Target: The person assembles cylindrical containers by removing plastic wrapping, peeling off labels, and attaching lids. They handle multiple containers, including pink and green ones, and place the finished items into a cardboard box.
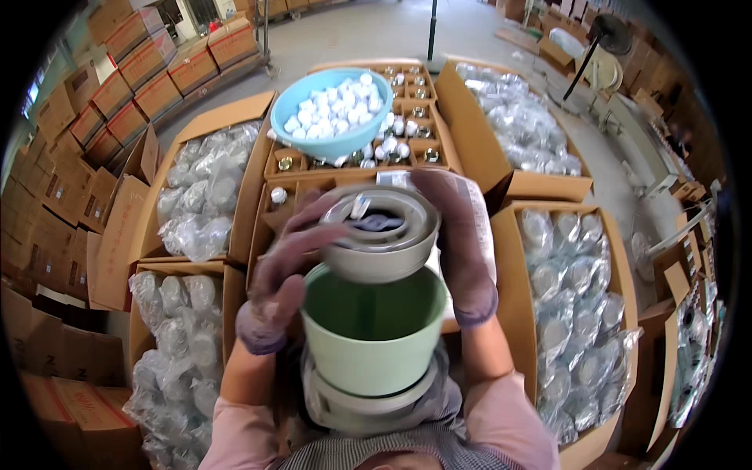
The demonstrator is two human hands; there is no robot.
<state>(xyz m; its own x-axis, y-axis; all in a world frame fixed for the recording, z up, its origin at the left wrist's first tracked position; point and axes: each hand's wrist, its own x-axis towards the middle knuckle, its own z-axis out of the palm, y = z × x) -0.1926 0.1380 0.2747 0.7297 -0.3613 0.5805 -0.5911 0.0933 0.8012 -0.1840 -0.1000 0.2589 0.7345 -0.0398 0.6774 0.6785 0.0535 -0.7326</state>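
Between my two gloved hands hangs a thick grey round lid (pixel 384 266) with a ringed top and a dark centre piece; a small white bit lies on it. My left hand (pixel 294 254) presses its left side, fingers spread and somewhat blurred. On the opposite side, my right hand (pixel 462 243) holds the rim, its fingers partly hidden. Just below is a pale green round container (pixel 372 360), its dark green inside partly covered by the lid. This container rests on a whitish base (pixel 376 407) wrapped in clear plastic, close to my body.
Ahead, a light blue basin (pixel 290 129) of white caps sits on a divided carton (pixel 439 149) holding capped jars. Open cartons of plastic-wrapped clear items (pixel 207 184) flank me on both sides. Stacked boxes (pixel 149 70) stand far left; a black fan (pixel 611 35) is far right.
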